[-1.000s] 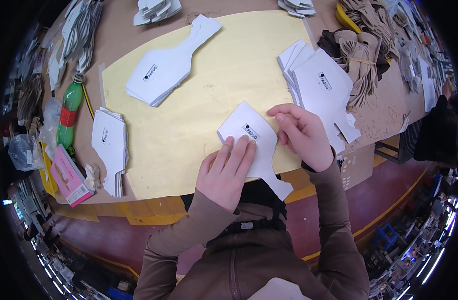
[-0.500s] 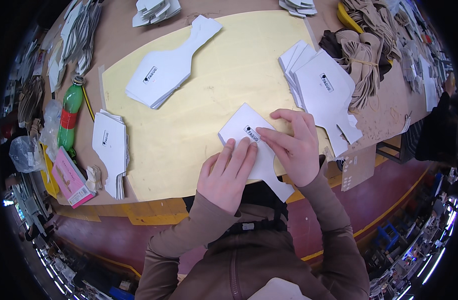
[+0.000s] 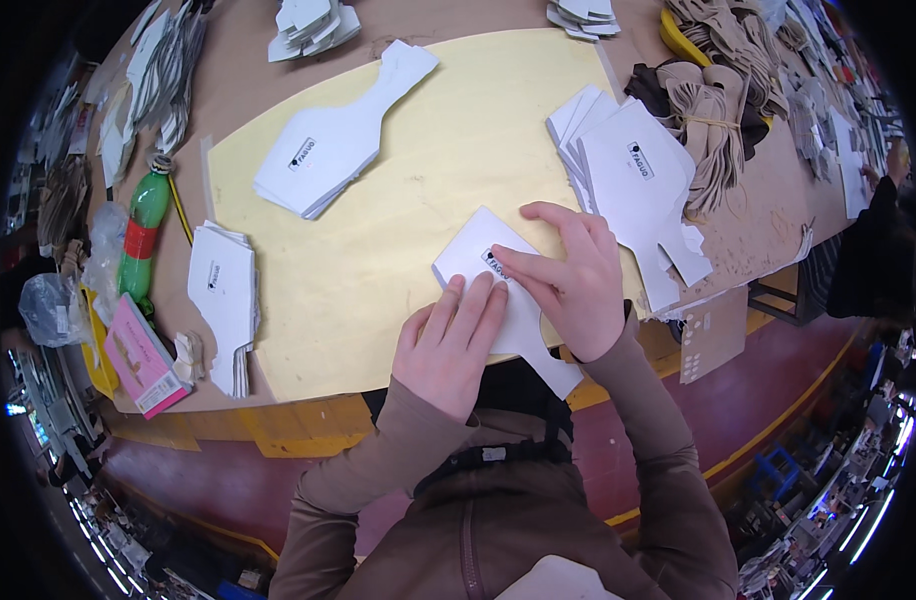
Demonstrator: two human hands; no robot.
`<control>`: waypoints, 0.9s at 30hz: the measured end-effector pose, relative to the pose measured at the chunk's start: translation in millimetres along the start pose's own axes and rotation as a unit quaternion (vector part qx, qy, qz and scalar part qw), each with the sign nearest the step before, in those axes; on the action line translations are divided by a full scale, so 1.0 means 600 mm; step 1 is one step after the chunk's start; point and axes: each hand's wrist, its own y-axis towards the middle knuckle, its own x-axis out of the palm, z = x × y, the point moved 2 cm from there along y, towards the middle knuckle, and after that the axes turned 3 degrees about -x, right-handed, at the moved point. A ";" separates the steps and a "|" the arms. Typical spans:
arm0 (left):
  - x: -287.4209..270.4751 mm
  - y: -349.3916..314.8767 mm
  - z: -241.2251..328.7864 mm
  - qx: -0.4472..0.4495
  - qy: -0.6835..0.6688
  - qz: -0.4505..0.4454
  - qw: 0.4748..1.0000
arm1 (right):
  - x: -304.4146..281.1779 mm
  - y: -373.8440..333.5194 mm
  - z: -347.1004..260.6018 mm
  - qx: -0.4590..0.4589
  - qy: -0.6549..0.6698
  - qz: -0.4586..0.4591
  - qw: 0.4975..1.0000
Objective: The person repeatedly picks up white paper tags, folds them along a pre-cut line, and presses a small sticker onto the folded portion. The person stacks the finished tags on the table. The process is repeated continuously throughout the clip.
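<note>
A white cut piece [image 3: 475, 230] with a broad angular body and a narrow tail lies on the yellow sheet in front of me, its tail past the table's edge. My left hand [image 3: 448, 345] rests flat on it, fingers stretched out just below the small black-and-white label [image 3: 489, 257]. One fingertip of my right hand [image 3: 586, 295] presses on the label while another finger points away, raised; the fingers are apart. To the right sits a stack of similar labelled white pieces [image 3: 618, 195]. Another stack [image 3: 328, 150] lies farther off to the left, and a third stack [image 3: 221, 290] at the left edge.
Yellow sheeting [image 3: 378, 290] covers the table's middle. On the left stand a green bottle [image 3: 143, 215] and a pink packet [image 3: 143, 360]. Bundled beige pieces [image 3: 713, 120] lie at the far right, with more white stacks [image 3: 313, 25] at the back. Someone's dark sleeve [image 3: 873, 245] shows at right.
My right hand has shifted slightly left and up, its fingertip now farther along the label. The left hand stays flat on the piece. The whole view has moved a little.
</note>
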 end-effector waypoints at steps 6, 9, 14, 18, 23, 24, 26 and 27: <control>0.002 -0.001 -0.001 -0.006 -0.019 0.015 1.000 | -0.013 -0.021 -0.006 0.022 0.012 -0.022 0.999; 0.000 0.000 -0.007 -0.005 -0.064 0.015 0.998 | -0.020 -0.043 -0.007 0.043 0.055 -0.027 0.997; 0.006 0.019 -0.057 -0.055 -0.310 0.031 0.949 | -0.018 -0.068 0.006 0.017 0.077 0.013 0.997; 0.027 0.044 -0.054 -0.116 -0.221 0.155 0.956 | -0.017 -0.074 0.016 0.027 0.131 0.050 0.990; 0.025 0.049 -0.042 -0.138 -0.343 0.094 0.924 | -0.020 -0.066 0.007 0.089 0.129 0.060 0.986; 0.024 0.040 -0.042 -0.194 -0.456 0.042 0.868 | -0.022 -0.064 0.000 0.095 0.120 0.052 0.987; 0.019 0.020 -0.043 -0.246 -0.611 0.010 0.753 | -0.027 -0.061 -0.016 0.103 0.116 0.032 0.987; 0.014 0.010 -0.044 -0.245 -0.660 0.033 0.710 | -0.029 -0.060 -0.024 0.114 0.161 0.012 0.980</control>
